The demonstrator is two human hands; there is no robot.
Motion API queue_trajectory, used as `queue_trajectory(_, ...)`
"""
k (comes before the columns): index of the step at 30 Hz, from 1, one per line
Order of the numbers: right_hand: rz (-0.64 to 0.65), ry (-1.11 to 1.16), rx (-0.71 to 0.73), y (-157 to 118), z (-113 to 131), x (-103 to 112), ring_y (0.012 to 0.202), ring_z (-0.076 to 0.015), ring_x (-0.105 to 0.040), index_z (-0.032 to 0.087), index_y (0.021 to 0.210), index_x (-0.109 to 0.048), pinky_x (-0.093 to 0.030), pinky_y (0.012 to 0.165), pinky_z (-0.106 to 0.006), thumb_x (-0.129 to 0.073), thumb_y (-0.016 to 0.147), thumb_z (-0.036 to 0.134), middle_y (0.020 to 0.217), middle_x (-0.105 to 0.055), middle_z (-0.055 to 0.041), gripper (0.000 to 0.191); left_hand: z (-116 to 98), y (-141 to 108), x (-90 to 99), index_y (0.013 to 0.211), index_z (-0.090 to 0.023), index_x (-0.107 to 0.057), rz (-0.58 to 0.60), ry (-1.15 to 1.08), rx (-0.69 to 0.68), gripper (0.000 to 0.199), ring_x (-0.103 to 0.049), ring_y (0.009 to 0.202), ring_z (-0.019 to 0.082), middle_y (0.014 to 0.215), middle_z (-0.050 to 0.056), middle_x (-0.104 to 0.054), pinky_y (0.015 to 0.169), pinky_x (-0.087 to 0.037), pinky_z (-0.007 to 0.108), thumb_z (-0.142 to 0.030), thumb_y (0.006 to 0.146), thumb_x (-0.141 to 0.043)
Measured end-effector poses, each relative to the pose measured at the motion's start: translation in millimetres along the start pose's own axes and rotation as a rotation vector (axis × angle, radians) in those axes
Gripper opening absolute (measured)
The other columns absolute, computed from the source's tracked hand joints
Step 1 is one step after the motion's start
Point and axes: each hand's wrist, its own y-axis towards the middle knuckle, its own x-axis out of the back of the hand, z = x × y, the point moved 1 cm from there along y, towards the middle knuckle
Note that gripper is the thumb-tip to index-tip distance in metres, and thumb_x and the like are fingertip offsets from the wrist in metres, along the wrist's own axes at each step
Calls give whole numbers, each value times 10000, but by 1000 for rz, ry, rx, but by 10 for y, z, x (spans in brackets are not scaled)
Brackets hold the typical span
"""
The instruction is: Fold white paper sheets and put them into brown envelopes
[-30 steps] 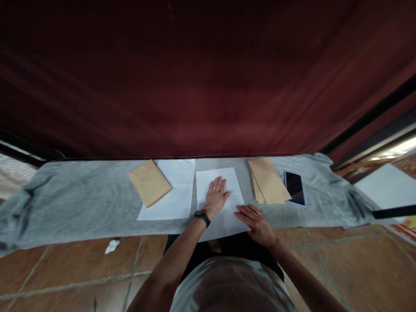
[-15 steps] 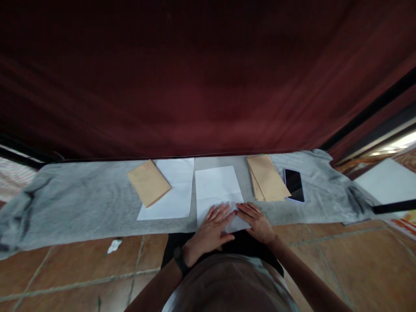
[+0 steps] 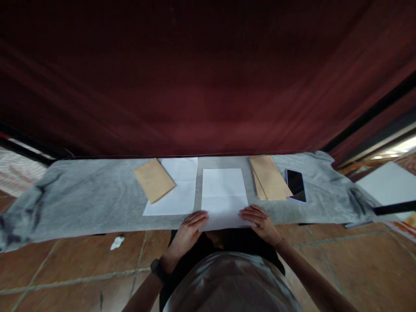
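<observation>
A white sheet of paper (image 3: 224,186) with a faint crease across it lies in front of me on the grey cloth. My left hand (image 3: 186,234) has its fingers on the sheet's lower left edge, with the thumb close to the near corner. At the opposite side, my right hand (image 3: 261,225) grips the lower right edge, fingers on top and thumb toward the near side. To the left, a brown envelope (image 3: 155,180) rests partly over another white sheet (image 3: 180,199). Several brown envelopes (image 3: 271,177) lie stacked to the right.
A phone (image 3: 295,185) sits beside the envelopes, one corner of which overlaps it. The grey cloth (image 3: 97,195) covers the narrow bench. A dark red curtain-like surface (image 3: 201,86) rises behind it. A crumpled white tissue (image 3: 117,242) is on the tiled floor.
My hands have moved apart from the middle of the sheet's near part to its left and right edges. The sheet now lies straighter. The view has shifted slightly.
</observation>
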Motion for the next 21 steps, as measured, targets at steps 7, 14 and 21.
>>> queue_trajectory(7, -111, 57, -256, 8, 63, 72, 971, -258, -727, 283, 1109, -727, -606, 878, -408, -491, 1016, 426, 1025, -767, -48, 291, 22, 84, -60, 1074, -249, -726, -174, -160, 167, 215, -695, 1077, 227, 1108, 47, -760, 997, -557, 424, -373, 987, -573)
queue_trajectory(14, -187, 81, -433, 204, -29, 58, 755, -258, -723, 266, 920, -707, -588, 651, -364, -448, 1009, 503, 810, -746, -48, 362, 50, 303, -126, 1052, -232, -711, -214, -222, 269, 257, -685, 1063, 247, 1090, 68, -754, 953, -546, 406, -405, 976, -537)
queue_trajectory(21, -179, -122, -638, 583, -153, 40, 743, -218, -707, 253, 928, -692, -475, 615, -267, -457, 986, 471, 764, -732, -36, 326, 35, 621, -90, 840, -208, -649, -233, -252, 510, 292, -598, 661, 166, 705, -9, -633, 655, -457, 276, -446, 952, -522)
